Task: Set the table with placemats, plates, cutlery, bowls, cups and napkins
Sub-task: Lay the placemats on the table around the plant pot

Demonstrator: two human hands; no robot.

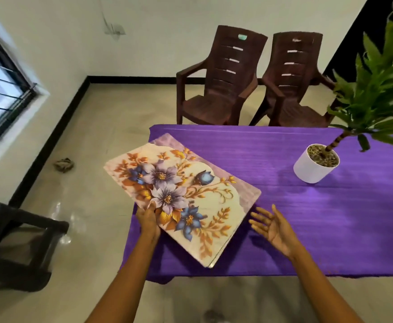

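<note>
- At the left end of the worktop [307,217], which is covered in a purple cloth, we see a floral placemat [181,194] lying at an angle; its left corner overhangs the worktop edge, above the floor.
- On the near left edge of the placemat, our left hand [148,221] grips it; the thumb lies on the printed top face, and the remaining fingers are hidden beneath, so we cannot tell their position.
- We note a layered edge at the near corner of the placemat; whether this is one mat or a stack, we cannot tell.
- Our right hand [272,226] hovers just to the right of the placemat, apart from it; the palm faces left and upward, the fingers [259,216] are spread and nearly straight, and it holds nothing.
- Toward the right of the worktop stands a white pot [312,167] with a green plant [377,96]; the pot is well apart from the placemat and from both hands.
- Beyond the far edge of the worktop we see two brown plastic chairs [216,89], side by side, facing the worktop.
- Left of the worktop, on the floor, stands a dark stool [16,243]; a barred window [2,87] occupies the left wall.
</note>
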